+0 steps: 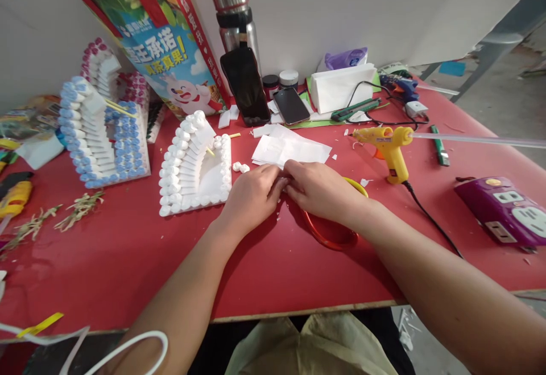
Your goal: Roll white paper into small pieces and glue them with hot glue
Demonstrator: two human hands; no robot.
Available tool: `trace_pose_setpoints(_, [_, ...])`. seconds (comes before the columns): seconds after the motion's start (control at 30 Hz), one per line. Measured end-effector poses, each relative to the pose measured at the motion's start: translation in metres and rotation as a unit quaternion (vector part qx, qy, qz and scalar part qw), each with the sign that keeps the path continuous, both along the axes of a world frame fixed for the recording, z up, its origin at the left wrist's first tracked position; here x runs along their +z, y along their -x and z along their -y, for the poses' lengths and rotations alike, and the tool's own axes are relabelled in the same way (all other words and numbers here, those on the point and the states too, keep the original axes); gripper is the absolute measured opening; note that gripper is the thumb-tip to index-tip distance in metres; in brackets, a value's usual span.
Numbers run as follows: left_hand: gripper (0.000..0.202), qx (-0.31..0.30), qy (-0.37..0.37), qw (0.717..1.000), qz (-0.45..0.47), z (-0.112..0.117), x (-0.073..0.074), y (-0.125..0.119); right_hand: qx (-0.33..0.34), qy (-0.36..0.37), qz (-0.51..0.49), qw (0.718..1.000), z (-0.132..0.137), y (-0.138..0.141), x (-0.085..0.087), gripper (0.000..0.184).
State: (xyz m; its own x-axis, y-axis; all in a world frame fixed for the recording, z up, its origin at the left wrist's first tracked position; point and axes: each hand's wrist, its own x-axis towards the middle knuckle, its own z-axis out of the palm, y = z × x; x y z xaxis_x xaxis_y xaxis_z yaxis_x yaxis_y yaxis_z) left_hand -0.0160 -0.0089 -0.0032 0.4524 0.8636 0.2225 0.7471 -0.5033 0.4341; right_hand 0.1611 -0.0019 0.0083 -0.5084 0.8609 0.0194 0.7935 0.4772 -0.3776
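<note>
My left hand and my right hand meet above the red table, fingertips pinched together. Whatever lies between the fingers is too small and hidden to make out. Just beyond them are folded white paper sheets. Two small white paper rolls lie beside my left hand. Left of that hand stands a white model with a curved stair, edged with white rolls and holding a yellow stick. Under my right hand and wrist is a red and yellow loop handle, its other end hidden.
Right are a yellow glue gun with cord, a green cutter and a purple power strip. Behind stand phones, a steel flask and tissues. A blue-and-white model and dried stalks are left.
</note>
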Motion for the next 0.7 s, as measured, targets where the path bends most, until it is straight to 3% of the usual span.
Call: trace_pose_setpoints(0.7, [0.020,-0.004,0.003,1.000,0.010,-0.0009,-0.0008,0.0007,-0.001,0.010,0.001,1.000,-0.0001,-0.0004,0.0020,0.009])
